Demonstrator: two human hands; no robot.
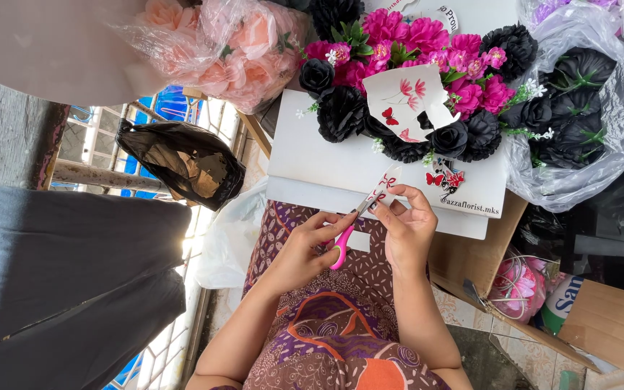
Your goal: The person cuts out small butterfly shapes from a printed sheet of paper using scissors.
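My left hand [301, 253] grips pink-handled scissors [342, 245], blades pointing up and right. My right hand [407, 227] pinches a small clear strip of paper printed with red butterflies [384, 184], and the blades meet its lower edge. Both hands hover over my patterned lap, at the near edge of a white board [326, 166]. On the board lies an arrangement of black and pink artificial flowers [471, 87]. A cut white sheet with red butterflies [407, 97] rests on it. Red and black butterfly cutouts [445, 177] lie just below the flowers.
A clear bag of black flowers [579, 108] sits at the right, and peach flowers in plastic [232, 50] at the top left. A black plastic bag [182, 159] lies left of the board. An open cardboard box [514, 282] stands at the lower right. Grey cloth [66, 282] fills the left.
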